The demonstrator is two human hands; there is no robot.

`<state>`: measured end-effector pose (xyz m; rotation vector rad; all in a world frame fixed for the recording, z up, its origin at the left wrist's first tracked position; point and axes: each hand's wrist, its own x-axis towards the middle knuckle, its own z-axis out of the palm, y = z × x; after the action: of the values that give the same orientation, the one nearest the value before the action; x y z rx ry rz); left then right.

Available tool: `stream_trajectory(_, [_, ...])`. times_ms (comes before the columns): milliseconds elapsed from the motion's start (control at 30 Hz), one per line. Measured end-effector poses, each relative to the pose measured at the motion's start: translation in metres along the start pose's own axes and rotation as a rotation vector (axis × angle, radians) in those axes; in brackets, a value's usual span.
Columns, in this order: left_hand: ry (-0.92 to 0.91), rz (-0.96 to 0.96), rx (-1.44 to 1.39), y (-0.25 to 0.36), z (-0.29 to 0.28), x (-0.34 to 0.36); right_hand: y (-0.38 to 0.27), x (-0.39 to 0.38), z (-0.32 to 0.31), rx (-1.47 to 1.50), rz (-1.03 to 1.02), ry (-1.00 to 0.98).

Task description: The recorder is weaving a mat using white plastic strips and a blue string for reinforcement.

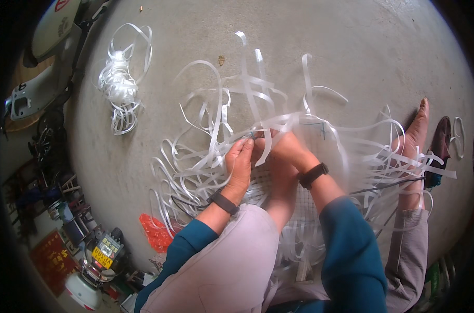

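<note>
Many thin, glossy white plastic strips [278, 125] curl loosely over the concrete floor [351, 52] before the knees; the left hand [240, 163] and right hand [288, 147] each pinch strips, fingers closed, above a woven panel [263, 182]

Seen from a head-worn fisheye camera, aimed steeply down past the wearer's raised knee [231, 261] and teal sleeves at a concrete floor [351, 47], with straight lines bowing toward a dark circular rim. Close to the left hand [240, 166] and right hand [285, 147], which meet just above picture centre amid a tangle of white plastic strapping [216, 120], near enough to show wristbands. Farther out, a bundle of strapping [119, 86] toward upper left, a scooter [44, 62] at the left edge, a bare foot [416, 130] at right.
</note>
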<state>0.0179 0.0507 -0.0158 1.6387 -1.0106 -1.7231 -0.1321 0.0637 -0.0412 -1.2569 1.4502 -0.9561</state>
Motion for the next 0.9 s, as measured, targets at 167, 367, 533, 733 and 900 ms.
stream_trajectory(167, [-0.016, -0.076, -0.067, 0.006, 0.003, 0.0, -0.005, -0.001, -0.001, 0.124, 0.21, 0.004])
stream_trajectory(367, [0.062, -0.125, -0.122, 0.008, 0.01, 0.001, 0.008, -0.004, 0.009, 0.248, 0.303, 0.025])
stream_trajectory(533, [-0.005, -0.101, -0.134, -0.001, -0.002, 0.004, 0.016, -0.004, 0.017, 0.28, 0.349, 0.092])
stream_trajectory(733, [0.015, -0.115, -0.14, -0.003, 0.0, 0.005, 0.017, -0.005, 0.017, 0.349, 0.359, 0.119])
stream_trajectory(900, [0.01, -0.104, -0.14, -0.006, -0.002, 0.005, 0.02, -0.006, 0.023, 0.389, 0.372, 0.15])
